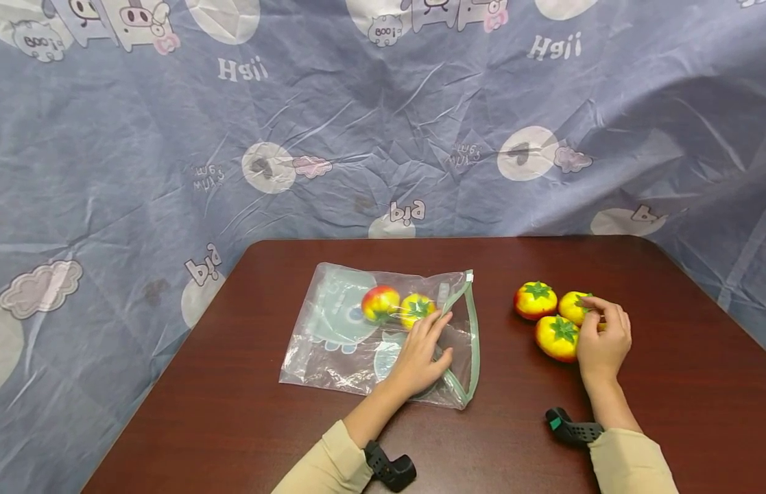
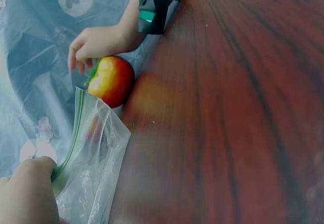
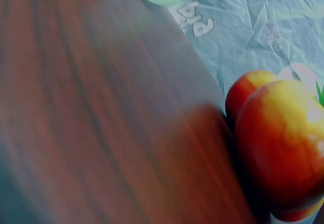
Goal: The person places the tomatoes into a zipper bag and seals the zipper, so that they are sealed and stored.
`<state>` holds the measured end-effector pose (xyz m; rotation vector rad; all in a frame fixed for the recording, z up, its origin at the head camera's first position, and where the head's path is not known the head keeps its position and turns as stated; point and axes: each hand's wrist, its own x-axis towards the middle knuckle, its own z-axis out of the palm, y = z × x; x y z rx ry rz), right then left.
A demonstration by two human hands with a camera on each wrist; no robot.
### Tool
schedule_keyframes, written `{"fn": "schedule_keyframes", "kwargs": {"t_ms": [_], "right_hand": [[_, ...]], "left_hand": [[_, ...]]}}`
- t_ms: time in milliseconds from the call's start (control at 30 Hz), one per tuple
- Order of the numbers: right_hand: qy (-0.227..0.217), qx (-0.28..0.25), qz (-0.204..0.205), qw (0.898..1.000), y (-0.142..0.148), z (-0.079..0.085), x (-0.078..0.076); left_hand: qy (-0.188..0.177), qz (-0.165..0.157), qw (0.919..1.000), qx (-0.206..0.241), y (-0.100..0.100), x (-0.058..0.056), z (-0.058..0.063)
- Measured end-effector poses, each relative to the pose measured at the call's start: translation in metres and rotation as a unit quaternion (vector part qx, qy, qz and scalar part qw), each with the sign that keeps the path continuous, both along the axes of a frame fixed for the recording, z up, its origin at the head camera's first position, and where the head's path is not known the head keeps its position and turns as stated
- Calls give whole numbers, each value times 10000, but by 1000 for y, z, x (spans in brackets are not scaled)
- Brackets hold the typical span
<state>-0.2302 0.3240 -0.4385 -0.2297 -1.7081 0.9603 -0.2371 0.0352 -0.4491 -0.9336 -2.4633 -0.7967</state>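
Observation:
A clear zip bag [image 1: 339, 343] with a pale green edge lies on the table, its mouth gaping toward the right. Inside are two red-and-yellow tomatoes [image 1: 380, 303] with green leafy tops. My left hand [image 1: 417, 360] holds the upper lip of the bag's mouth; the left wrist view shows its thumb side at the green edge [image 2: 76, 133]. Several similar tomatoes [image 1: 558, 338] sit close together to the right. Over the right side of this group my right hand [image 1: 607, 343] hovers with bent fingers, and a bit of yellow shows between them. Its fingertips are partly hidden.
The dark brown table [image 1: 234, 425] carries everything. Behind it hangs a grey-blue printed cloth [image 1: 358, 123]. Bare tabletop lies between the bag and the tomato group. Black straps [image 1: 391, 468] sit on both wrists.

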Motion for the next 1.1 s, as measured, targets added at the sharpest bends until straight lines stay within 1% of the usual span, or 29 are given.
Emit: {"fn": "schedule_keyframes", "kwargs": {"t_ms": [100, 233, 333, 467, 533, 633, 767, 900, 1100], "right_hand": [[-437, -459, -71, 9980, 7, -3, 0], [-934, -1126, -87, 9892, 15, -6, 2], [-1259, -1510, 96, 9804, 20, -7, 2], [-1738, -1912, 517, 9647, 24, -6, 2], [-1950, -2015, 743, 9570, 25, -5, 1], [-2158, -2039, 1069, 9489, 25, -3, 1], [-2332, -1947, 1422, 9421, 25, -2, 2], [-2444, -1810, 1582, 9394, 24, -1, 3], [-2563, -1864, 1643, 9341, 23, -1, 3]], "left_hand": [[-65, -9, 10000, 23, 0, 1, 1], [-194, -28, 9998, 41, 0, 1, 0], [-226, -46, 9997, 54, 0, 1, -1], [-238, -44, 9997, 59, 0, 1, -1], [-250, -37, 9997, 45, 0, 1, -1], [-265, -52, 9996, 34, 0, 1, -1], [-265, -85, 9996, 26, 0, 0, -1], [-250, -90, 9996, -8, 1, 0, -1], [-428, -108, 9990, -47, 1, 0, -2]]}}
